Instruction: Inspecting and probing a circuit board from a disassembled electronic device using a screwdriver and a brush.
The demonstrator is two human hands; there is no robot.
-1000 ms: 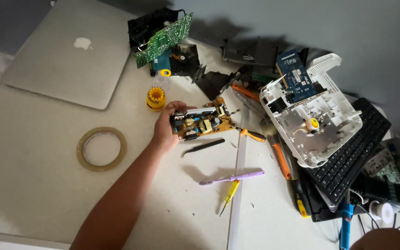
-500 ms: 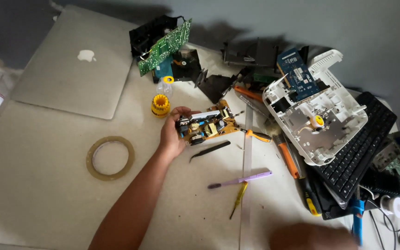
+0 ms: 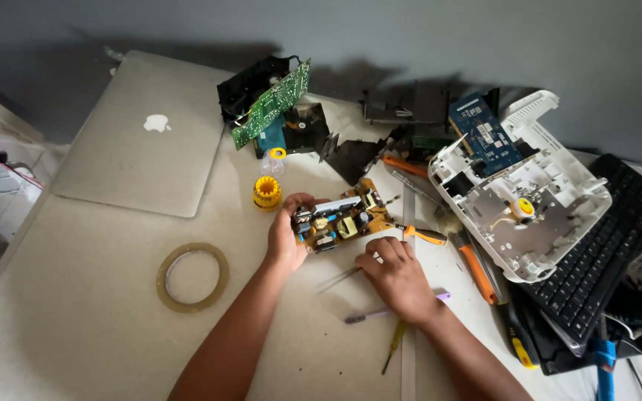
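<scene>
My left hand [image 3: 285, 241] grips the left edge of a small yellow-brown circuit board [image 3: 343, 219] crowded with components, which lies on the beige table. My right hand [image 3: 399, 278] rests knuckles-up just below the board's right end, fingers curled. The tip of dark tweezers [image 3: 338, 279] runs under its thumb; whether the hand holds them is hidden. An orange-handled screwdriver [image 3: 426, 235] lies beside the board, right of my fingers. A purple pen [image 3: 365, 316] and a yellow screwdriver [image 3: 394, 345] lie under my right wrist.
A yellow bit holder [image 3: 267, 193] stands left of the board, with a tape roll [image 3: 192, 276] nearer me. A closed silver laptop [image 3: 143, 134] lies far left. A green circuit board [image 3: 270, 104], black parts, a white casing [image 3: 529, 193] and a black keyboard [image 3: 596, 267] crowd the back and right.
My right hand has come in from the lower right and now rests below the board, over the tweezers. My left hand keeps its hold on the board.
</scene>
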